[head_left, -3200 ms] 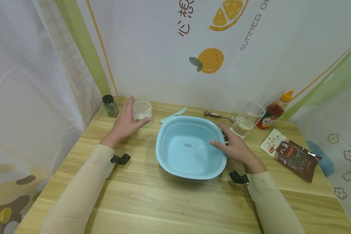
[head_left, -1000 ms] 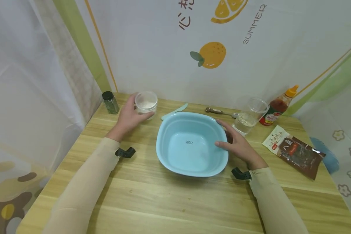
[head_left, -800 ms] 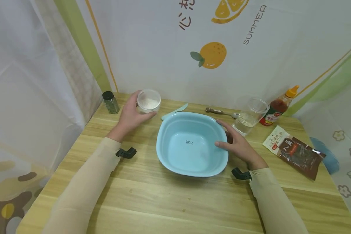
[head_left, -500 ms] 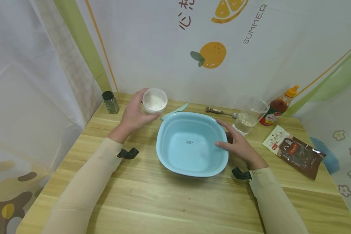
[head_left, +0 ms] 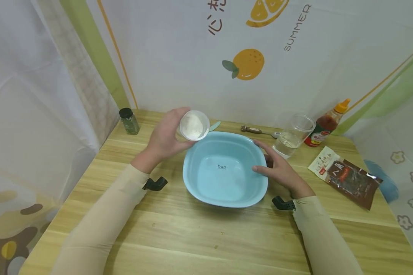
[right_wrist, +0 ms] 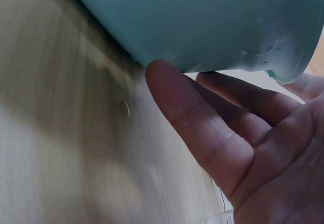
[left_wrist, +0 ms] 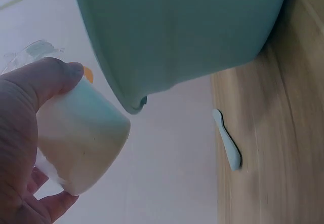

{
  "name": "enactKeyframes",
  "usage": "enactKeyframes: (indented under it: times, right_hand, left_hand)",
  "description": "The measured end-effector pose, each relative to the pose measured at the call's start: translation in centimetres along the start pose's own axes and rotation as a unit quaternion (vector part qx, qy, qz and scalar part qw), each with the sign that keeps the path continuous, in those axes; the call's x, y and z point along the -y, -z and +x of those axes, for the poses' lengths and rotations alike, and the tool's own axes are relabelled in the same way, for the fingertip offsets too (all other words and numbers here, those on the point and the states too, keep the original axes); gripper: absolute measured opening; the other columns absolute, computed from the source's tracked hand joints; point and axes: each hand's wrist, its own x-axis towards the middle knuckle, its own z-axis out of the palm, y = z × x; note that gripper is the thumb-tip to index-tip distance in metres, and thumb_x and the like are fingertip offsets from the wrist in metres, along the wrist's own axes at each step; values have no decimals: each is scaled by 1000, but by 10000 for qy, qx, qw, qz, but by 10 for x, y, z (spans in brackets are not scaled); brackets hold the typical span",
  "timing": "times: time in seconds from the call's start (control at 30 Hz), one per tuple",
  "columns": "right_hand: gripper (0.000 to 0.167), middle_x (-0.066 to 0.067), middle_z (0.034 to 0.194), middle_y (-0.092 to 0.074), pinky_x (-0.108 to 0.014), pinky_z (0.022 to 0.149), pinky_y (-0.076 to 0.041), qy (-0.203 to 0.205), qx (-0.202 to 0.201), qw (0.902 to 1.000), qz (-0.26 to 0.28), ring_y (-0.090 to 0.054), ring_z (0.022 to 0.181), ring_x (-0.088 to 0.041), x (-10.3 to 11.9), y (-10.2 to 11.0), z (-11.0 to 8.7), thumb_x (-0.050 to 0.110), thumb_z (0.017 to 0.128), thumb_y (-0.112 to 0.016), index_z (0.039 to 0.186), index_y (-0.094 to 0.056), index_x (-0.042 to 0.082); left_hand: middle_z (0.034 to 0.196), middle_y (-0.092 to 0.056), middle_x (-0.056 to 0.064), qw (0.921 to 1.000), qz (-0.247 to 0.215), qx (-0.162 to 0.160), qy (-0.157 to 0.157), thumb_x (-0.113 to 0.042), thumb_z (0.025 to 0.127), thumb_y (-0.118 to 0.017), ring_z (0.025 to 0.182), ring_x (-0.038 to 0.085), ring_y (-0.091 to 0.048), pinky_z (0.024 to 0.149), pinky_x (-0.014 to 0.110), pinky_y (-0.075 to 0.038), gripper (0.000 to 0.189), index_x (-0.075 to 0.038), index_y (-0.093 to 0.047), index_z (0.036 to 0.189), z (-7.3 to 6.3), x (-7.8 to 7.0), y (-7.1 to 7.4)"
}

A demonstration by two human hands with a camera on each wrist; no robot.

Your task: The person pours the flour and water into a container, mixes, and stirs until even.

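Note:
My left hand (head_left: 166, 133) grips a clear plastic jar (head_left: 194, 126) of white powder, raised off the table and tipped toward the light-blue basin (head_left: 223, 187). The jar's open mouth overlaps the basin's far left rim in the head view. In the left wrist view, the thumb lies across the jar (left_wrist: 83, 138), with fingertips on its other side and powder banked along the wall. My right hand (head_left: 278, 170) holds the basin's right rim, thumb over the inside edge and fingers along the outer wall. Water drops cling to the basin (right_wrist: 243, 26) in the right wrist view.
Behind the basin lie a pale green plastic knife (head_left: 215, 126) and a brown-handled spoon (head_left: 256, 130). A cup of clear liquid (head_left: 292, 137), a red sauce bottle (head_left: 325, 126) and a brown spice packet (head_left: 347, 177) stand or lie right. A black-capped spice jar (head_left: 129, 121) stands back left.
My left hand has closed round the powder jar, lifted it, and moved it right to the basin's rim, tilting it. My right hand has stayed at the basin's right rim.

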Motion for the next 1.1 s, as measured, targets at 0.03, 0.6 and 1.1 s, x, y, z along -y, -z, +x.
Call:
enactKeyframes:
  times: [0.03,0.6,1.1]
  right_hand:
    - [90,-33,150,-62,-46,83,-70,-11,0,10000,-8,-73,120,-47,0,0,0,17,102,-81,177,-31,26]
    - [90,-32,151,-61,-45,83,-70,59,57,9999,78,-73,121,-46,-3,1,0,16,102,-80,177,-31,26]
    - [91,-33,150,-62,-44,83,-69,-2,76,9999,135,-74,119,-45,-3,1,0,15,103,-80,177,-30,27]
  left_hand:
    - [149,-61,27,10000,51,28,-73,-13,75,-102,137,44,-58,117,55,-52,98,5,-50,156,0,-1,0]
    - [151,-62,21,9940,370,119,-1020,-8,72,-103,141,40,-59,117,51,-54,93,1,-59,153,8,-15,-12]
    - [154,-62,20,9856,529,248,-1589,-11,72,-107,150,41,-53,127,55,-42,94,-8,-60,153,13,-20,-17]
